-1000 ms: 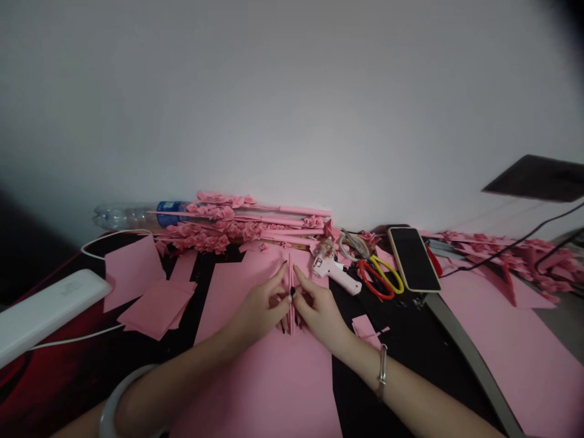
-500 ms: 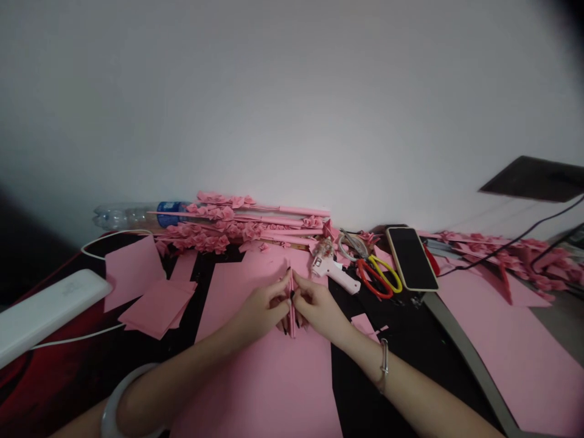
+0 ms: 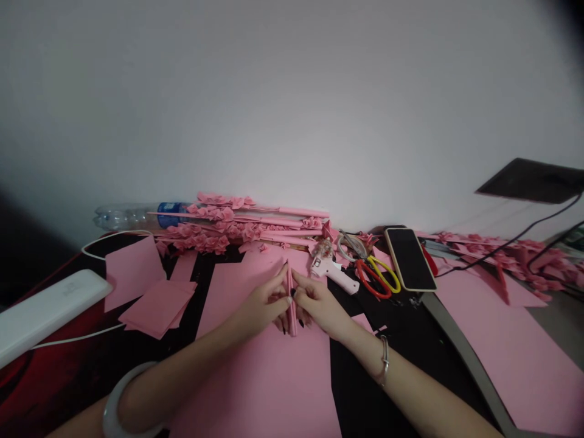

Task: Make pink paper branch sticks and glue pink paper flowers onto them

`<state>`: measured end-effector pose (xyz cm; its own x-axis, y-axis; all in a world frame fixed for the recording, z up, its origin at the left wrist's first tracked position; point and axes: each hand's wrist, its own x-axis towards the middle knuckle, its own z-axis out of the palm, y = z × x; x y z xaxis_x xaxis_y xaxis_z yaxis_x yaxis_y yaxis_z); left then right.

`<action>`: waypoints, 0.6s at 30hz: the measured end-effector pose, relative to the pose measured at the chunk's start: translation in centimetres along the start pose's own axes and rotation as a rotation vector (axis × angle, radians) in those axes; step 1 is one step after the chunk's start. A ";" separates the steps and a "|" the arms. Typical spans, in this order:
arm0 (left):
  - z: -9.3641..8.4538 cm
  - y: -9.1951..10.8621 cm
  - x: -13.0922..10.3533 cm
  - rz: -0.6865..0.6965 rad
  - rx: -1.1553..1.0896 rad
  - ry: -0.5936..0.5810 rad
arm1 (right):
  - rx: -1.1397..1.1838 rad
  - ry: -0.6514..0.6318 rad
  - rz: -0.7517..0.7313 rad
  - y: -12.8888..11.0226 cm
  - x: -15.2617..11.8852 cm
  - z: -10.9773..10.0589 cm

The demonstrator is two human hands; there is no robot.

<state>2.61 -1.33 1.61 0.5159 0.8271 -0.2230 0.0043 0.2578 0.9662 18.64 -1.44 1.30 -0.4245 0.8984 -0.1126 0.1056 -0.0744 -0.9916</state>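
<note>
Between my two hands is a narrow folded piece of pink paper (image 3: 292, 316), held on edge and pointing away from me. My left hand (image 3: 269, 301) pinches it from the left, thumb and fingertips on its side. From the right, my right hand (image 3: 314, 304) grips the same piece with thumb and fingers. Both hands are over a large pink sheet (image 3: 264, 383) on the dark table. The fingers partly hide the folds.
Pink paper flowers (image 3: 219, 228) lie along the wall near a plastic bottle (image 3: 132, 216). On the right are a glue gun (image 3: 335, 274), scissors (image 3: 374, 280) and a phone (image 3: 412, 258). Pink paper squares (image 3: 157, 307) and a white device (image 3: 50, 310) with a cable occupy the left.
Both hands keep hold of the folded paper and have barely moved. The paper is tilted slightly and shows a wider side now.
</note>
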 end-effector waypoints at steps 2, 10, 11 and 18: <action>0.0 -0.1 0.0 -0.006 -0.008 0.006 | -0.003 0.014 -0.023 0.0 0.0 0.0; -0.3 0.4 -0.2 -0.007 -0.070 -0.042 | -0.074 0.011 -0.133 0.6 -0.3 0.0; -0.3 0.4 -0.2 0.000 -0.073 -0.036 | -0.083 0.018 -0.145 0.7 -0.3 0.0; -0.4 -0.8 -0.1 0.071 0.004 -0.062 | -0.198 0.010 -0.145 0.8 -0.5 0.3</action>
<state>2.25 -1.38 0.84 0.5667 0.8109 -0.1458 -0.0308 0.1976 0.9798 18.69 -2.08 0.56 -0.4393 0.8978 0.0314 0.2186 0.1408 -0.9656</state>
